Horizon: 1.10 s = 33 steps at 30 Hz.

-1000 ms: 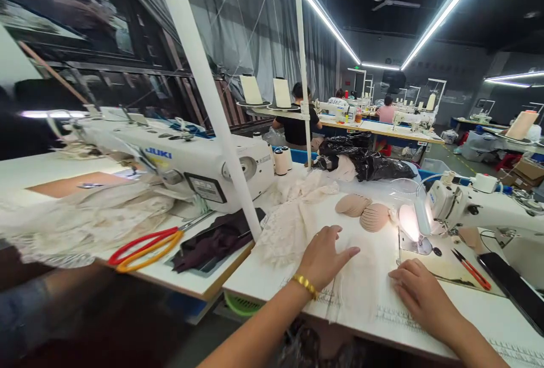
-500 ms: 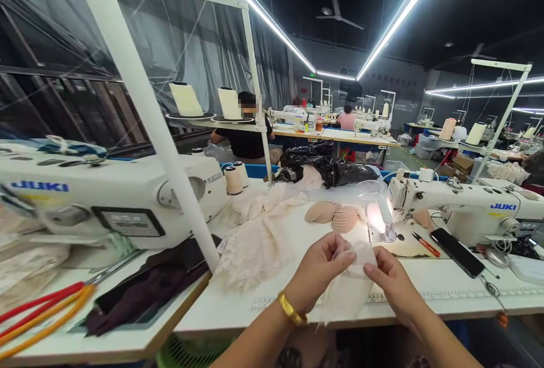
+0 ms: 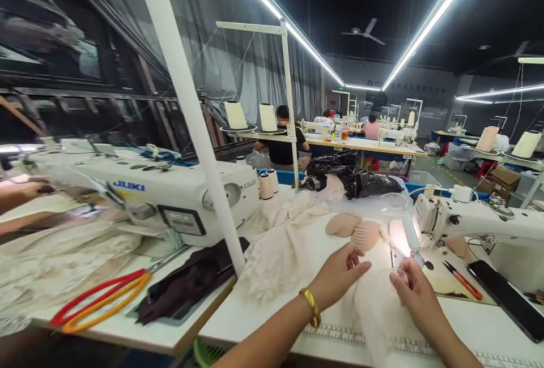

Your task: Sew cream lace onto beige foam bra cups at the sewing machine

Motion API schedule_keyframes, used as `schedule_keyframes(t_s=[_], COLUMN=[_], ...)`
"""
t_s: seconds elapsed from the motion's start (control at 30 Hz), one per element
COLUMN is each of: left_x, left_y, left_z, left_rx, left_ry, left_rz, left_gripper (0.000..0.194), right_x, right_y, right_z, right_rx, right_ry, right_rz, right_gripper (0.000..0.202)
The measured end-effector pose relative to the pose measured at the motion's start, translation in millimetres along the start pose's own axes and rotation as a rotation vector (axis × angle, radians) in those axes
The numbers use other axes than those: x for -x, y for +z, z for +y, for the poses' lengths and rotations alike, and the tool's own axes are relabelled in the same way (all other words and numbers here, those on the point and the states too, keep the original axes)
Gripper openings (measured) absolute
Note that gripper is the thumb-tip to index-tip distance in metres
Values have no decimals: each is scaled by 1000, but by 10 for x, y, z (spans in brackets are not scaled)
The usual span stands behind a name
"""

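My left hand (image 3: 342, 274), with a gold bracelet at the wrist, hovers over the white table (image 3: 263, 314), fingers curled but apart, near two fans of beige oval pads (image 3: 365, 235). Nothing shows between its fingers. My right hand (image 3: 414, 289) pinches the upper edge of a thin whitish fabric (image 3: 376, 306) in front of the sewing machine (image 3: 463, 218). The fabric hangs down toward the table's front edge. A lamp (image 3: 410, 232) shines by the needle area. Cream lace fabric (image 3: 276, 260) lies to the left of my left hand.
Orange snips (image 3: 463, 282) and a black phone (image 3: 508, 297) lie at right. Left of a white pole (image 3: 191, 113) are another machine (image 3: 170, 192), dark cloth (image 3: 187, 289), red-orange scissors (image 3: 102, 300) and a co-worker's arms (image 3: 25, 206). Other people sit farther back.
My left hand has let go of the whitish fabric and moved away from my right hand, which still holds it. The view has turned left, bringing a co-worker's arms into sight.
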<state>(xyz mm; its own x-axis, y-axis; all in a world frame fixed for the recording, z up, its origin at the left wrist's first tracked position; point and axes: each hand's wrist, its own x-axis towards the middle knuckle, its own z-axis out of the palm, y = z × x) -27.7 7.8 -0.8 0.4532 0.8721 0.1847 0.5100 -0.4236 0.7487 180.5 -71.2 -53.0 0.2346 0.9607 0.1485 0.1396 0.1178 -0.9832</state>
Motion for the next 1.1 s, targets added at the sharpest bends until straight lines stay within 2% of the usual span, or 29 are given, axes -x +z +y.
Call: schedule_keyframes(t_s=[0.07, 0.13, 0.23, 0.33, 0.47, 0.6, 0.73, 0.83, 1.03, 1.1], left_x=[-294, -571, -848, -938, -860, -620, -339, -225, -233, -302], left_y=[-166, -301, -385, -388, -422, -435, -313, -172, -14, -19], left_z=[-125, -248, -390, -426, -272, 51, 338, 418, 458, 512], left_rx=[-197, -312, -433, -494, -478, -362, -207, -161, -211, -181], left_ry=[-27, -74, -131, -146, -130, -91, -1, 42, 83, 173], left_rz=[118, 177, 164, 136, 168, 156, -32, -170, -263, -376], left_gripper=[25, 29, 29, 28, 19, 27, 13, 7, 7, 17], right_x=[-114, -188, -209, -177, -150, -137, -121, -113, -22, 38], right_y=[-29, -49, -52, -29, -34, -94, -162, -194, -146, -133], right_z=[167, 299, 390, 348, 172, 24, -24, -20, -49, -108], right_rx=[44, 24, -13, -55, -134, -273, -323, -338, -255, -155], right_ry=[14, 8, -23, -8, 77, 149, 187, 156, 27, -60], right_rz=[25, -15, -39, 32, 10, 0, 3, -3, -9, -59], right_gripper=[37, 37, 38, 41, 51, 54, 53, 53, 49, 38])
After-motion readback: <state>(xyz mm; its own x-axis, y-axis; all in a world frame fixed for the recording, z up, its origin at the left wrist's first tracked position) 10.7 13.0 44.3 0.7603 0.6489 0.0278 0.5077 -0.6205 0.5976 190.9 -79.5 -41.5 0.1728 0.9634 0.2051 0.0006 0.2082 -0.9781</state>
